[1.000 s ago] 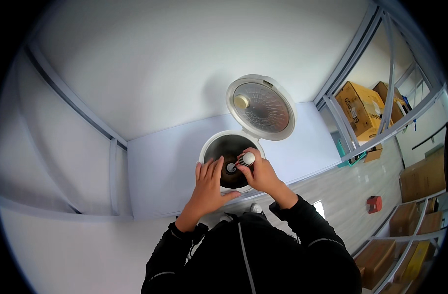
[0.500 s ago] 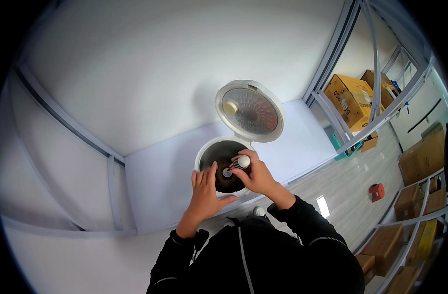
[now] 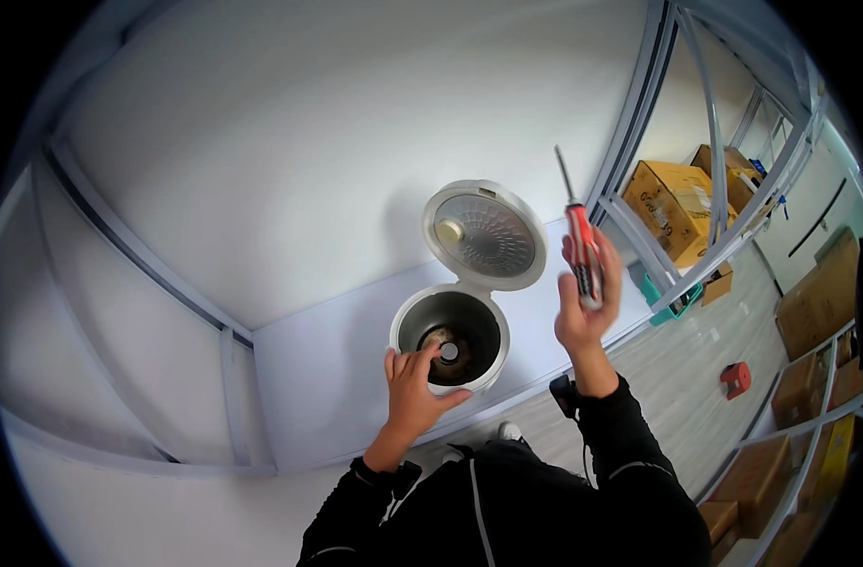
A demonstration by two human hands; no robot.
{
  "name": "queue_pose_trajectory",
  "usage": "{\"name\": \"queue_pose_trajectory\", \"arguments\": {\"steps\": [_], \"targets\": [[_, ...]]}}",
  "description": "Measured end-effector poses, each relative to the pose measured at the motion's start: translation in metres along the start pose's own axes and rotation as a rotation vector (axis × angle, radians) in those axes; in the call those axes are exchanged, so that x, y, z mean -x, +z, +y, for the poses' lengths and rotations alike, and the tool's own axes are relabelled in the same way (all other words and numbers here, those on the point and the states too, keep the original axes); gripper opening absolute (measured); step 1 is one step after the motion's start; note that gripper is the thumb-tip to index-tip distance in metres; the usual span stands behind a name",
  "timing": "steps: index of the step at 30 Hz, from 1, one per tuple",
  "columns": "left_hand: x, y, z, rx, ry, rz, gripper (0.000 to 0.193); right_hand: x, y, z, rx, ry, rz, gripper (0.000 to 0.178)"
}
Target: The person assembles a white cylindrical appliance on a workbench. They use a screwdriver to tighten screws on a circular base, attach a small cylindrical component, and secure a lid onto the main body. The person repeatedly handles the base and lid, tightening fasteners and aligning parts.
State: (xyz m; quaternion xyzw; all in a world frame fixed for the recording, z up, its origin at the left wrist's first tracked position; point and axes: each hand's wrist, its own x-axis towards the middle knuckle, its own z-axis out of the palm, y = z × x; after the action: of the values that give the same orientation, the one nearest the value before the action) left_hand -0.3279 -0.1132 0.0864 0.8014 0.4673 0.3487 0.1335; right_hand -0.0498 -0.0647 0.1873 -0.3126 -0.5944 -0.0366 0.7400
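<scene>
A white rice cooker (image 3: 495, 376) stands with its lid (image 3: 488, 236) up. No inner pot sits in it; its dark, brown-stained bottom shows with a pale round piece (image 3: 449, 352) at the centre. My left hand (image 3: 414, 389) is at the near left rim, fingers and thumb spread, the index finger reaching inside beside the pale piece. To the right of the cooker and raised, my right hand (image 3: 594, 307) is closed round the red, black and grey handle of a screwdriver (image 3: 580, 236). Its metal shaft points up and slightly left.
The cooker stands on a white table (image 3: 327, 378) against a pale wall. Grey metal frame posts (image 3: 639, 123) rise at both sides. To the right are cardboard boxes (image 3: 677, 208), a teal crate (image 3: 677, 307), a red stool (image 3: 735, 379) on the floor and shelves of cartons.
My right hand has lifted the screwdriver out of the cooker, up and to the right, turning its shaft upward. My left hand has stayed at the rim. The view has shifted slightly.
</scene>
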Motion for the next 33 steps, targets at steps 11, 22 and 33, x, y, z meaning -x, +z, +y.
{"name": "queue_pose_trajectory", "arguments": {"steps": [11,22,33], "targets": [[-0.002,-0.003,0.018,0.034,-0.025,0.159,0.093,0.000,0.014,0.035,0.193,0.143,-0.190,0.030],[-0.017,0.005,-0.038,0.551,-0.160,0.450,0.076,0.094,-0.010,-0.003,0.164,-0.146,-0.479,0.032],[0.009,0.031,-0.048,0.485,-0.250,0.295,0.073,0.143,-0.025,-0.012,0.028,-0.084,-0.668,0.028]]}}
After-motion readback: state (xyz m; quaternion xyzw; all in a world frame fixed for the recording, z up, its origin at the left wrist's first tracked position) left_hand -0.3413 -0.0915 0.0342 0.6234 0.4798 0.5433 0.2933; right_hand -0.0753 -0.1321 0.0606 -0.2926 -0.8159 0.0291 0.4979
